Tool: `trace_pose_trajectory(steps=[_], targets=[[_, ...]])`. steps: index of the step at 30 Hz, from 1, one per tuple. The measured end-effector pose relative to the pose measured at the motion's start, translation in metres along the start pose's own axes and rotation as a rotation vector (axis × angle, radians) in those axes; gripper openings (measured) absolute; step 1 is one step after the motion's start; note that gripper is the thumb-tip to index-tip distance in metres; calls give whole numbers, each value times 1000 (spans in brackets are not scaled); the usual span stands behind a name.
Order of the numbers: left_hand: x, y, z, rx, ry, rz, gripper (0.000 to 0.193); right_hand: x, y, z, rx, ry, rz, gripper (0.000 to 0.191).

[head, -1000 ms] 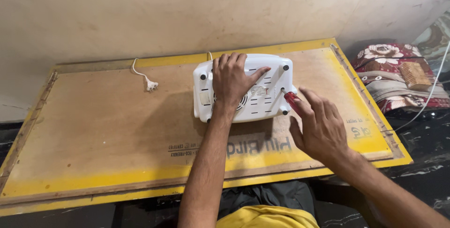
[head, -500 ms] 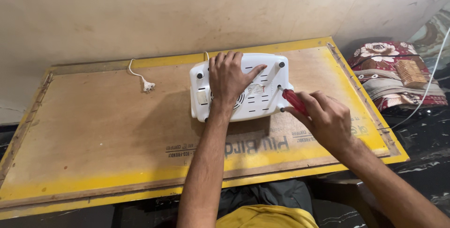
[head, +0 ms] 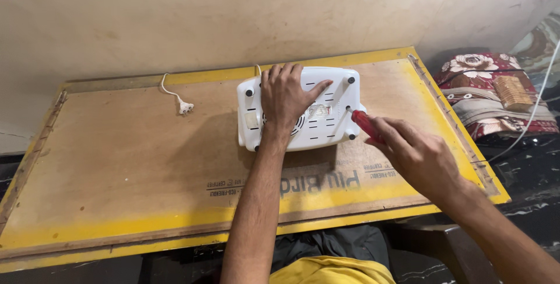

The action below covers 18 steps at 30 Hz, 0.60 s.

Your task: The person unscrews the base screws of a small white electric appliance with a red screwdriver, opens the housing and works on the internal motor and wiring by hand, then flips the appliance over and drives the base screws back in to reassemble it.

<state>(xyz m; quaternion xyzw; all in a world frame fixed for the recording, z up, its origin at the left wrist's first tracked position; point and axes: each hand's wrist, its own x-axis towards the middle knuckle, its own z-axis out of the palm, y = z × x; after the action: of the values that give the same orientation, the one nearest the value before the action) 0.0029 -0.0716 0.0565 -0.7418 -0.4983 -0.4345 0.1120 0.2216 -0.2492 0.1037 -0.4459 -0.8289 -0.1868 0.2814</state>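
White appliance (head: pixel 303 109) lies base-up near the desk's (head: pixel 116 161) far edge, left hand (head: pixel 289 94) spread flat on it. Right hand (head: pixel 417 155) fingers pinch a red screwdriver (head: pixel 366 125) at a right-side screw; casing looks closed, so screws seemingly remain. Left half offers open room; plug (head: pixel 185 107) lies far-left.

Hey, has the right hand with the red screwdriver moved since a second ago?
Yes. The right hand has backed off from the white appliance toward the near right table edge; the red screwdriver remains at it.
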Motion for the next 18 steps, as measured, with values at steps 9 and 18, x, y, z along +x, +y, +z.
trace_pose_trajectory(steps=[9, 18], targets=[[3, 1, 0, 14, 27, -11, 70, 9, -10, 15, -284, -95, 210, 47], [0, 1, 3, -1, 28, -7, 69, 10, -5, -14, -87, -118, -117, 45]])
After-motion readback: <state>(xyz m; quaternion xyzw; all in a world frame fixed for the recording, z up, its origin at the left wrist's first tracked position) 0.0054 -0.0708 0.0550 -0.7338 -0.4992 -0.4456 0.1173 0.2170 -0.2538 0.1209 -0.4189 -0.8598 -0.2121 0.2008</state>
